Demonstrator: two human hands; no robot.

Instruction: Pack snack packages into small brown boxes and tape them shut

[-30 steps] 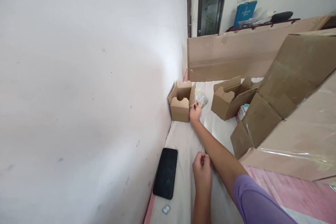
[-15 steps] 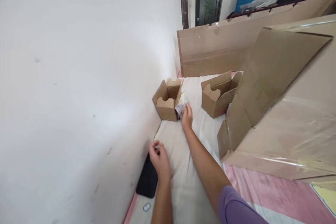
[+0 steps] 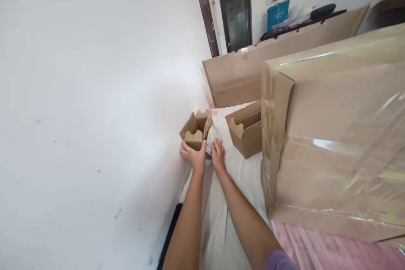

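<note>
A small open cardboard box [image 3: 195,131] stands on the white sheet [image 3: 221,219] against the wall. My left hand [image 3: 193,155] grips the near side of that box, fingers wrapped around its front corner. My right hand [image 3: 217,152] rests just to its right with fingers down on a crinkly white plastic packet [image 3: 211,138] that lies beside the box's open flap. A second open cardboard box [image 3: 247,128] stands a short way to the right of my hands.
A large taped carton [image 3: 335,135] fills the right side, close to my right arm. A long flat carton [image 3: 272,67] lies behind the small boxes. The white wall [image 3: 95,114] runs along the left. A black phone [image 3: 169,236] lies by my left forearm.
My left hand has moved forward from the phone to the small box and taken hold of it. My right hand stays at the packet. The view has swung left and closer.
</note>
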